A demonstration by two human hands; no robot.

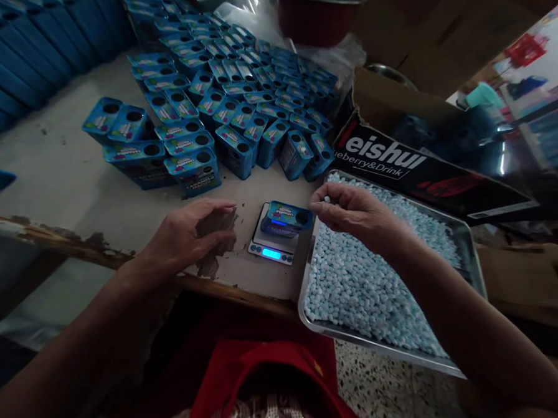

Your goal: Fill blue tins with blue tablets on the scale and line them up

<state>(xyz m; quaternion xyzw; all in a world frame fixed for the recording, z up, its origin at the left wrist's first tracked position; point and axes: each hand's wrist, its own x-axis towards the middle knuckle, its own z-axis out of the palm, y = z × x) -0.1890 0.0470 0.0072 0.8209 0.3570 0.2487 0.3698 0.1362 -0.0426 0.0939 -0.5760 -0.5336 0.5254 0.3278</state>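
On a small digital scale (271,253) with a lit blue display stands a blue candy tin (285,217) with a dark round hole in its top. My right hand (348,212) is closed beside the tin's hole, pinching a few pale candies (327,200) between its fingertips. Below that hand a metal tray (305,298) holds a layer of small pale-blue and white candies (373,289). To the left of the scale my left hand (188,232) hovers with thumb and fingers apart, nothing between them.
Many similar blue tins (235,147) crowd the worn white table (74,186). More tins stand in rows at far left (49,41). A printed cardboard box (403,153) sits behind the tray, and a dark red bowl (317,17) stands at the back.
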